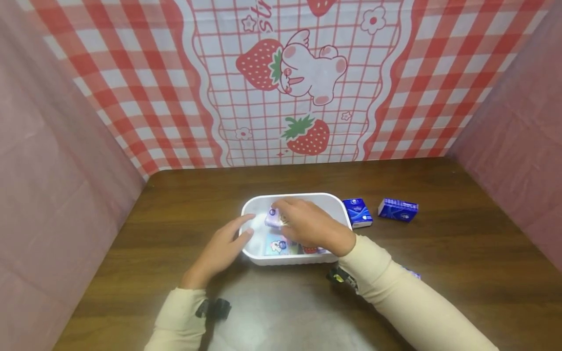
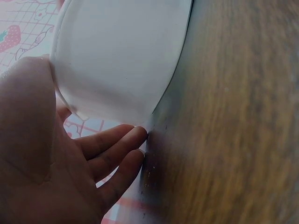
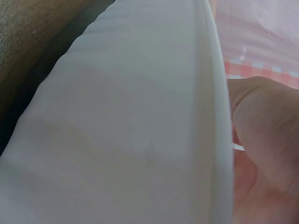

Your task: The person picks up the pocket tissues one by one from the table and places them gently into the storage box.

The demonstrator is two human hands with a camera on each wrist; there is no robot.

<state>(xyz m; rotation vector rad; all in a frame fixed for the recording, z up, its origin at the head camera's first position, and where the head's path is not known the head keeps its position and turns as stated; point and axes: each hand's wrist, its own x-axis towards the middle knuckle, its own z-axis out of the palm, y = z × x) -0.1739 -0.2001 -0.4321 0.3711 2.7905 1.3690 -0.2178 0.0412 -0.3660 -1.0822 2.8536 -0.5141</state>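
Observation:
A white plastic basin [image 1: 298, 196] sits on the table. My right hand [image 1: 307, 222] reaches down into it and grips a small lavender tissue packet [image 1: 273, 218], partly covered by the fingers. Under that hand, a pale blue packet with a cartoon print [image 1: 276, 245] and a strawberry-print packet [image 1: 310, 249] lie on the basin floor. At the left end, my left hand [image 1: 221, 248] has its thumb and forefinger at the rim, the other fingers loosely extended beside the outer wall [image 2: 121, 51]. In the right wrist view, the basin's side [image 3: 126, 107] hides most of the right hand [image 3: 271, 135].
Two blue tissue packs stand to the right, one [image 1: 357, 213] against the basin and another [image 1: 398, 210] farther out. A bluish-purple item [image 1: 412, 274] peeks out behind the right sleeve. A checked strawberry cloth [image 1: 303, 87] hangs behind the wooden table [image 1: 184, 195].

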